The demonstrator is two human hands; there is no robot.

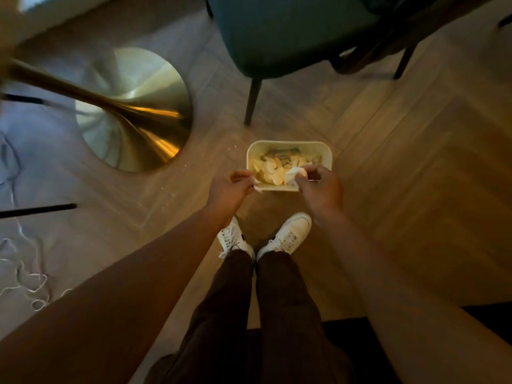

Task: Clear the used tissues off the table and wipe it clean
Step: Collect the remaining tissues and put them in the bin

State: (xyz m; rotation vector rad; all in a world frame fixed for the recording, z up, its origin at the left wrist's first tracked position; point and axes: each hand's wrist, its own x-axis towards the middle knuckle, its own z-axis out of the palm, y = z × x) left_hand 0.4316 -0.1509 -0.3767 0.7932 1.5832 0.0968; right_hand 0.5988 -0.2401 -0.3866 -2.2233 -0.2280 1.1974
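A: Any writing to read?
B: None legible; the packet in the small cream rectangular plastic bin (289,145) on the wooden floor (388,162) is blurred.
A: The hands?
B: The right hand (318,187) pinches a crumpled white tissue (294,174) over the bin; the left hand (230,188) grips a white tissue scrap (257,186) at its near left corner.

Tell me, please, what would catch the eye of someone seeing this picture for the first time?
First the two hands over the small white bin on the wooden floor: the left hand pinches a scrap of tissue at its near left corner, and the right hand holds a crumpled tissue above the paper inside. Next, the shiny gold table base at upper left and the teal chair beyond.
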